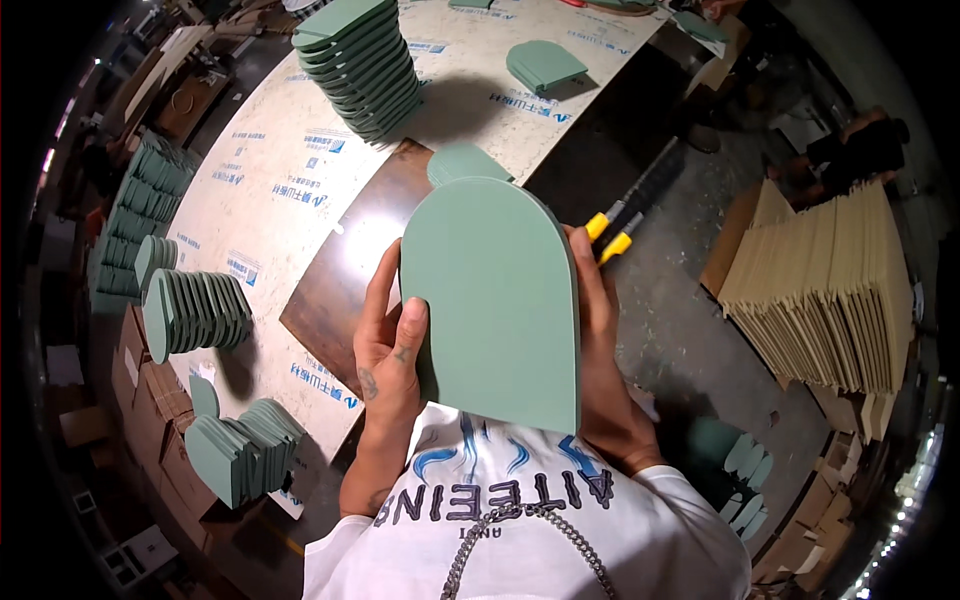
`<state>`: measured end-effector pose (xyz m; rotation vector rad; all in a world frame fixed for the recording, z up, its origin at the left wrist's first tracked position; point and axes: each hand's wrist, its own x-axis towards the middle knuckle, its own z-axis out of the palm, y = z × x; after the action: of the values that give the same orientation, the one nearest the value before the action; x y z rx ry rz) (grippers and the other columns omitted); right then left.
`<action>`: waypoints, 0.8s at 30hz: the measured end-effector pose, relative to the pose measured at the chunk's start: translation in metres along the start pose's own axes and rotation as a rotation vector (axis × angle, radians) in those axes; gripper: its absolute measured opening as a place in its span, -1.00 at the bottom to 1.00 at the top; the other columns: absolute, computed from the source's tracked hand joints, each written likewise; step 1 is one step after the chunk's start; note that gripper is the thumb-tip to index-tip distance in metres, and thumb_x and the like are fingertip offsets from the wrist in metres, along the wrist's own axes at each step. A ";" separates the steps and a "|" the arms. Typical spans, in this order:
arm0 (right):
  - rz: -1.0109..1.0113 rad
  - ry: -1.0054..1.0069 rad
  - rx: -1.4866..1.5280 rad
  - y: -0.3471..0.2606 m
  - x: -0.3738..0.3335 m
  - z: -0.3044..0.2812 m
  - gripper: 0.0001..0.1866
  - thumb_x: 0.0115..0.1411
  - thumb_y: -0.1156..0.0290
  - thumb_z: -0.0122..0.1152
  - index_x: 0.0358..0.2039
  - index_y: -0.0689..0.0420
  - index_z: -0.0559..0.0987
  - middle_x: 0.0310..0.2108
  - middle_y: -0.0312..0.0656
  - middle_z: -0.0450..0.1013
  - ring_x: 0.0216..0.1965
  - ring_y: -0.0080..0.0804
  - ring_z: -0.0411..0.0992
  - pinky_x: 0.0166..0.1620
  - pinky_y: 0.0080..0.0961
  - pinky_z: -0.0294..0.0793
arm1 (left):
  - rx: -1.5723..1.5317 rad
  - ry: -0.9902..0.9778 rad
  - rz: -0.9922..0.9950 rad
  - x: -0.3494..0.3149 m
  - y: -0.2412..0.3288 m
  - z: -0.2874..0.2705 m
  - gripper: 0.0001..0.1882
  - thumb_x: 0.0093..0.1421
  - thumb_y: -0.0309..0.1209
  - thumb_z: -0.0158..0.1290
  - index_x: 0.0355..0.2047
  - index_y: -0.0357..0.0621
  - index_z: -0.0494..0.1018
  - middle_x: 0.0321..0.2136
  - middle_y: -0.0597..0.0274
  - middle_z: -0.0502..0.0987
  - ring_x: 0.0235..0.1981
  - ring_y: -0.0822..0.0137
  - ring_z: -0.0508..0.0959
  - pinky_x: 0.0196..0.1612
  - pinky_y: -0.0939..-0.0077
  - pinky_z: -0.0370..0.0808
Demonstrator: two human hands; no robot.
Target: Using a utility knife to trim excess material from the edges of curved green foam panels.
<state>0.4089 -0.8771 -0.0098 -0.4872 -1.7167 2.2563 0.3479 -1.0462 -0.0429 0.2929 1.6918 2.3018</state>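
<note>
A pale board table [270,165] is showing blue lettering [540,108].
Left-hand [386,350] and right-hand [597,305] fingers are holding a flat green arch-topped panel [490,300].

At right, grey floor [680,290] borders a stack of tan boards [825,300], with a person in dark clothing [862,155] beyond. Cardboard [822,510] lies lower right.

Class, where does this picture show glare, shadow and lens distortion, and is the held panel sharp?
Head view: white glare on the brown sheet; head view: a shadow right of the tall green stack; head view: the pale table bows along its left edge and the corners go black; head view: the held green panel looks sharp.
</note>
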 end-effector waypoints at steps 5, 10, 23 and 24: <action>0.216 -0.031 0.201 0.026 0.019 -0.009 -0.30 0.49 -0.18 -0.40 0.17 0.20 0.43 0.04 -0.04 0.49 0.09 -0.39 0.50 0.12 -0.45 0.51 | 0.027 -0.057 -0.005 0.004 0.006 -0.001 -0.33 0.38 -0.25 0.11 0.39 -0.23 0.18 0.25 -0.05 0.40 0.16 0.23 0.49 0.20 0.38 0.42; -0.086 -0.140 0.621 0.046 0.053 -0.001 -0.36 0.39 0.07 0.16 0.32 0.20 0.33 -0.03 -0.15 0.55 -0.18 -0.60 0.55 -0.16 -0.59 0.58 | -0.079 -0.182 -0.392 -0.002 0.010 0.001 -0.44 0.43 -0.20 0.03 0.32 -0.23 0.28 0.04 0.13 0.55 -0.01 0.40 0.56 0.04 0.54 0.49; 0.189 -0.295 -0.300 -0.022 0.024 -0.031 -0.62 0.13 0.35 0.51 -0.07 0.18 0.63 -0.32 -0.31 0.58 -0.41 -0.66 0.50 -0.43 -0.68 0.52 | -0.034 -0.623 -0.077 -0.012 0.054 -0.016 -0.11 0.36 0.08 0.03 0.45 -0.30 0.04 0.37 -0.02 0.24 0.40 0.17 0.19 0.37 0.45 0.07; 0.208 -0.311 -0.346 -0.023 0.021 -0.028 -0.59 0.09 0.36 0.55 -0.07 0.17 0.63 -0.36 -0.33 0.57 -0.43 -0.70 0.48 -0.41 -0.69 0.51 | 0.050 -0.523 -0.193 -0.020 0.060 -0.012 -0.30 0.34 -0.33 0.09 0.40 -0.33 0.15 0.29 -0.09 0.36 0.29 0.13 0.38 0.29 0.48 0.23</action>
<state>0.4014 -0.8375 0.0035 -0.4157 -2.3344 2.2742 0.3569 -1.0808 0.0110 0.6467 1.4371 1.8365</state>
